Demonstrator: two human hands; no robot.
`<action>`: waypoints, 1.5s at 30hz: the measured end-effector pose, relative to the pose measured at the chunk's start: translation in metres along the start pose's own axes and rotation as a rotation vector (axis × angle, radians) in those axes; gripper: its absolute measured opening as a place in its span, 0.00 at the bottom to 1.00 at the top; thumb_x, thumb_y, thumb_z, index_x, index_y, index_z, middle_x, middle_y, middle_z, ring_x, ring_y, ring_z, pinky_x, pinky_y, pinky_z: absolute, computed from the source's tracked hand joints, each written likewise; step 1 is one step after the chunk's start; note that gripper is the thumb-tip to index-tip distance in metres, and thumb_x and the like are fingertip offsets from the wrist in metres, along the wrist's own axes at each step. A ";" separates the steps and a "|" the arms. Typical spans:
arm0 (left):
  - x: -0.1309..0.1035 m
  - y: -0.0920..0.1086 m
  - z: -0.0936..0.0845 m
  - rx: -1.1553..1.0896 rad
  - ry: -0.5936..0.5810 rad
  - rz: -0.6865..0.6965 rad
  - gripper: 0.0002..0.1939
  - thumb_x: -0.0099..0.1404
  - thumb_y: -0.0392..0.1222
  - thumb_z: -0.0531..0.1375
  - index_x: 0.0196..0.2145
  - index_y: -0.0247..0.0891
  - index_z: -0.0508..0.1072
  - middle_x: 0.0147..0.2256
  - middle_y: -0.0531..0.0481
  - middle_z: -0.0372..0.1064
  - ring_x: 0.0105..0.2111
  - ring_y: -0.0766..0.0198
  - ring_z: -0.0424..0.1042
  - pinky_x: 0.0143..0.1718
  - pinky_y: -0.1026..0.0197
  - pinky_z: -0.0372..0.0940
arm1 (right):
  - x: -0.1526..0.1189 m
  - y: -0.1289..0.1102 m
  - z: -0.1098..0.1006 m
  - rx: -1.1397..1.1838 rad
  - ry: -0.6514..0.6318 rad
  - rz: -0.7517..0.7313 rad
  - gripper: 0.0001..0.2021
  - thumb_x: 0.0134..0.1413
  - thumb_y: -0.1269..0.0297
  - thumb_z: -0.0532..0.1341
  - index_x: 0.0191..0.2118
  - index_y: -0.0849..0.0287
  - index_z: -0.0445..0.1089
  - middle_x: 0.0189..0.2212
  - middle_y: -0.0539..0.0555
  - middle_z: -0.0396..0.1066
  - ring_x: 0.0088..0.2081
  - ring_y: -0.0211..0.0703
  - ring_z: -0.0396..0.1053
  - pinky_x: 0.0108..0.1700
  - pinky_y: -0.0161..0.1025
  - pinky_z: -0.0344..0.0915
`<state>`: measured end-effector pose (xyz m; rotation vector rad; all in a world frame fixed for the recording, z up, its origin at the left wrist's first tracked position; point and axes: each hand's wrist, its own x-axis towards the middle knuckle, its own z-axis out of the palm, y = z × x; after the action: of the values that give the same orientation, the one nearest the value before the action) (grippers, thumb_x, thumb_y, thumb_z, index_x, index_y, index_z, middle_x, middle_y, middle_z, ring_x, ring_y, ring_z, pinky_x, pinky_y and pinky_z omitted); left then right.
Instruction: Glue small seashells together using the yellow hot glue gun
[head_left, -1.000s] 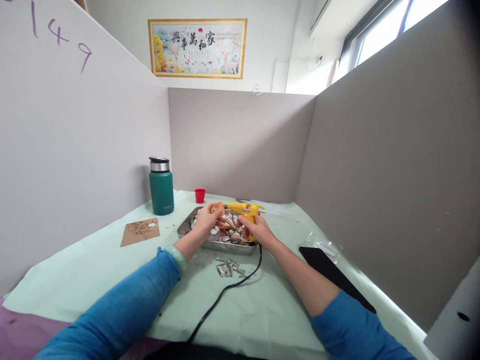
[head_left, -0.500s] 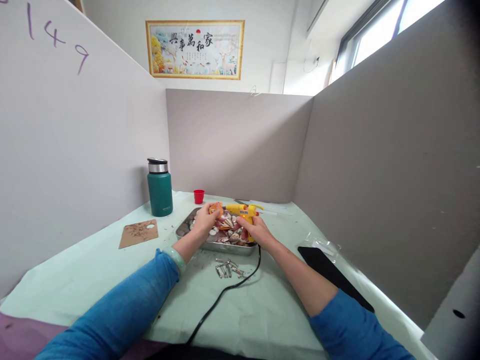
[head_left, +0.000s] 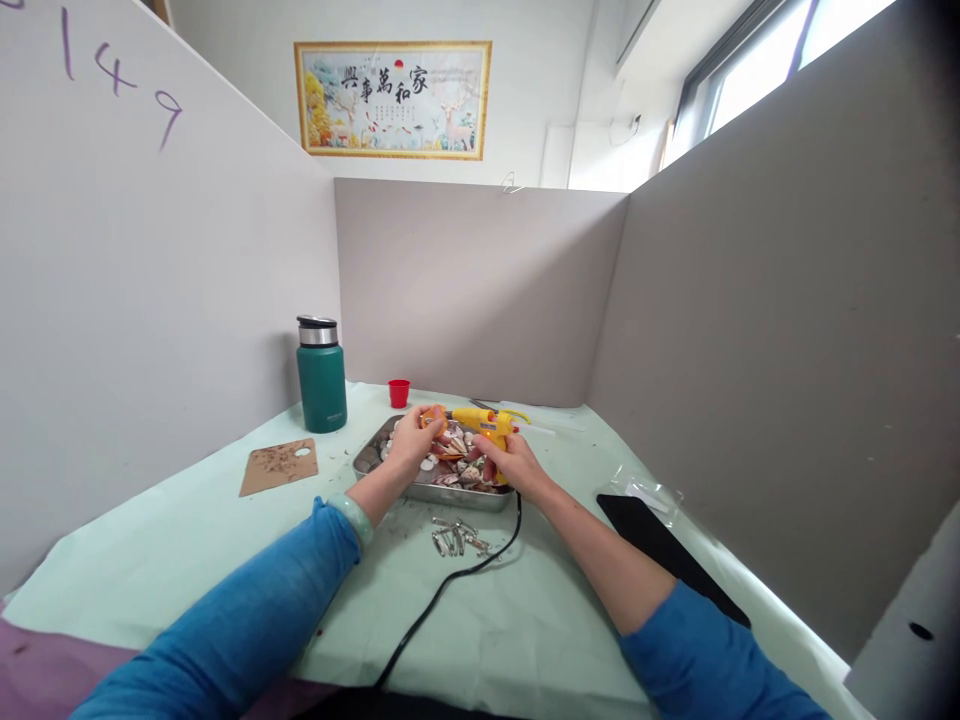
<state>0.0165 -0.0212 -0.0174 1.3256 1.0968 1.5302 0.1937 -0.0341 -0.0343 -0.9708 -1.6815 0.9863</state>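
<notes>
Over a metal tray of shells and pebbles, my left hand pinches an orange shell. My right hand is wrapped round the handle of a yellow hot glue gun. The gun points left, its nozzle close to the orange shell; whether they touch I cannot tell. My left fingers partly cover the shell. Below the gun lie reddish and pale shells. A black cord runs from the gun towards the table's front edge.
Several small metal pins or clips lie before the tray. To the left are a brown board and a green bottle. Behind stands a red cup. A black strip and clear plastic bag lie right. Grey partitions surround the table.
</notes>
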 end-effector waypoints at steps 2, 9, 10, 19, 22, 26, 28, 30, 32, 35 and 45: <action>0.001 -0.001 -0.001 0.001 -0.002 0.012 0.11 0.59 0.33 0.58 0.40 0.35 0.66 0.32 0.49 0.69 0.23 0.66 0.72 0.21 0.66 0.66 | 0.000 -0.001 0.001 -0.014 -0.002 0.005 0.23 0.50 0.44 0.60 0.28 0.64 0.73 0.12 0.49 0.65 0.15 0.33 0.61 0.20 0.30 0.59; 0.003 -0.006 -0.003 -0.001 0.011 -0.016 0.14 0.56 0.37 0.62 0.41 0.34 0.68 0.33 0.48 0.70 0.23 0.66 0.72 0.21 0.64 0.67 | 0.000 0.001 0.002 0.018 0.023 -0.016 0.24 0.49 0.43 0.60 0.28 0.64 0.72 0.15 0.51 0.69 0.15 0.32 0.61 0.19 0.30 0.58; 0.003 -0.007 -0.003 -0.001 0.001 -0.017 0.14 0.56 0.37 0.63 0.41 0.34 0.68 0.33 0.48 0.71 0.23 0.65 0.72 0.21 0.64 0.67 | 0.000 0.001 0.002 0.013 0.016 -0.016 0.24 0.49 0.43 0.60 0.29 0.64 0.72 0.15 0.51 0.68 0.15 0.33 0.62 0.19 0.30 0.58; 0.001 -0.005 -0.003 -0.011 -0.053 -0.004 0.09 0.56 0.35 0.62 0.37 0.32 0.71 0.30 0.48 0.70 0.23 0.67 0.72 0.21 0.66 0.67 | -0.001 -0.004 0.002 -0.026 -0.019 0.015 0.21 0.49 0.45 0.61 0.28 0.63 0.71 0.16 0.51 0.69 0.15 0.32 0.62 0.20 0.30 0.58; 0.000 -0.002 -0.003 -0.029 -0.070 -0.021 0.10 0.56 0.35 0.62 0.37 0.32 0.71 0.31 0.47 0.72 0.22 0.67 0.72 0.20 0.66 0.67 | -0.001 -0.003 0.002 -0.016 -0.024 0.009 0.21 0.50 0.45 0.60 0.28 0.63 0.72 0.16 0.51 0.69 0.15 0.32 0.61 0.20 0.31 0.59; 0.000 -0.001 -0.002 -0.051 -0.061 -0.067 0.07 0.56 0.34 0.63 0.34 0.32 0.70 0.28 0.49 0.70 0.21 0.67 0.71 0.21 0.65 0.68 | -0.001 -0.001 0.002 0.004 0.005 -0.006 0.23 0.51 0.44 0.59 0.28 0.63 0.72 0.12 0.49 0.65 0.15 0.33 0.61 0.20 0.30 0.58; 0.000 -0.001 -0.002 -0.065 -0.056 -0.086 0.06 0.57 0.35 0.63 0.33 0.31 0.70 0.27 0.49 0.70 0.21 0.67 0.71 0.21 0.64 0.69 | -0.001 -0.001 0.002 -0.005 -0.002 -0.003 0.23 0.51 0.44 0.59 0.28 0.63 0.72 0.11 0.49 0.64 0.15 0.33 0.61 0.20 0.30 0.58; 0.000 -0.001 -0.003 -0.075 -0.061 -0.080 0.07 0.56 0.35 0.64 0.33 0.31 0.71 0.27 0.49 0.69 0.21 0.67 0.71 0.21 0.65 0.69 | -0.001 -0.002 0.002 -0.029 -0.020 0.008 0.23 0.51 0.44 0.59 0.26 0.64 0.72 0.11 0.49 0.64 0.15 0.33 0.61 0.20 0.30 0.57; 0.000 -0.001 -0.003 -0.087 -0.070 -0.063 0.08 0.56 0.37 0.65 0.33 0.31 0.71 0.27 0.49 0.69 0.21 0.67 0.71 0.21 0.66 0.68 | -0.002 -0.002 0.003 -0.039 -0.028 0.011 0.23 0.50 0.44 0.59 0.26 0.64 0.72 0.11 0.49 0.64 0.15 0.33 0.61 0.20 0.30 0.58; 0.000 -0.001 -0.003 -0.099 -0.073 -0.071 0.08 0.55 0.37 0.65 0.32 0.31 0.71 0.27 0.49 0.70 0.21 0.67 0.71 0.21 0.65 0.68 | -0.002 -0.002 0.003 -0.013 -0.011 -0.003 0.24 0.50 0.43 0.59 0.27 0.64 0.72 0.11 0.49 0.64 0.15 0.33 0.61 0.20 0.30 0.58; 0.000 -0.001 -0.004 -0.116 -0.059 -0.069 0.06 0.55 0.36 0.65 0.29 0.32 0.70 0.24 0.52 0.67 0.21 0.67 0.70 0.21 0.66 0.67 | 0.003 0.006 0.000 -0.045 -0.012 -0.003 0.25 0.52 0.43 0.58 0.25 0.64 0.74 0.11 0.50 0.65 0.15 0.33 0.61 0.21 0.31 0.58</action>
<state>0.0121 -0.0214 -0.0183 1.2336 0.9919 1.4724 0.1940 -0.0293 -0.0389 -0.9938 -1.7211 0.9574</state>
